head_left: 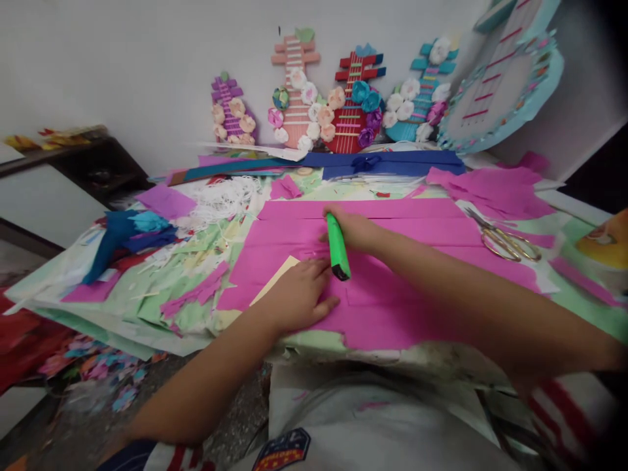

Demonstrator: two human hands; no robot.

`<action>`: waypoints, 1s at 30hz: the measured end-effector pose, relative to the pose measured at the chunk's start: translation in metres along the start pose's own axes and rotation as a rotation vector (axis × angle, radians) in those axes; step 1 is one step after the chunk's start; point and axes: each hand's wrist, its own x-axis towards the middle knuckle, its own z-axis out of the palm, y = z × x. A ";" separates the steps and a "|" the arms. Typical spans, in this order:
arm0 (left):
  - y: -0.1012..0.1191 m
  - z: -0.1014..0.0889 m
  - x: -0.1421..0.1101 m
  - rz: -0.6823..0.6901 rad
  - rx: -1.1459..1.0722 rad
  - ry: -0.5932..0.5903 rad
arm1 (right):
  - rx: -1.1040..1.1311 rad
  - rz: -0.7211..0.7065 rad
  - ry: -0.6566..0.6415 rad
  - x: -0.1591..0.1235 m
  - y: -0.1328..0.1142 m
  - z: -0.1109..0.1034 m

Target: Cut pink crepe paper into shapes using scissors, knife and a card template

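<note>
A large sheet of magenta paper [294, 226], with crease or cut lines across it, lies in front of me on the table. Palm down, my left hand [307, 291] rests on the sheet with its fingers stretched out. Partly under that hand is a cream-coloured strip of card [275, 278]. My right hand [348, 229] grips a green box cutter [337, 248], held tilted over the sheet with its black end towards me. The cutter's far tip is hidden by the hand. On the sheet's right side lie gold-handled scissors [507, 242].
Decorated paper instruments [348, 104] lean on the back wall. Blue paper strips [392, 163] lie behind the sheet. White shredded paper [223, 199] and coloured scraps [196, 291] cover the left side. Crumpled magenta paper [495, 190] and a container [606, 245] are at the right.
</note>
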 end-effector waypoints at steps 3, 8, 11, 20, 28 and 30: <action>0.002 -0.002 -0.001 0.012 0.045 -0.004 | 0.002 -0.087 -0.028 0.025 0.006 0.018; 0.001 0.002 -0.002 0.042 0.111 -0.017 | -0.085 -0.110 0.007 0.037 0.019 0.032; 0.000 0.004 -0.002 0.043 0.109 -0.038 | -0.087 -0.130 0.019 0.038 0.022 0.032; 0.000 0.004 -0.002 0.005 0.073 -0.081 | -0.079 -0.141 0.018 0.042 0.022 0.033; 0.005 0.007 -0.003 -0.011 0.082 -0.109 | -0.062 -0.127 0.017 0.042 0.023 0.031; 0.005 0.006 -0.004 -0.019 0.065 -0.109 | -0.055 -0.134 0.016 0.042 0.021 0.029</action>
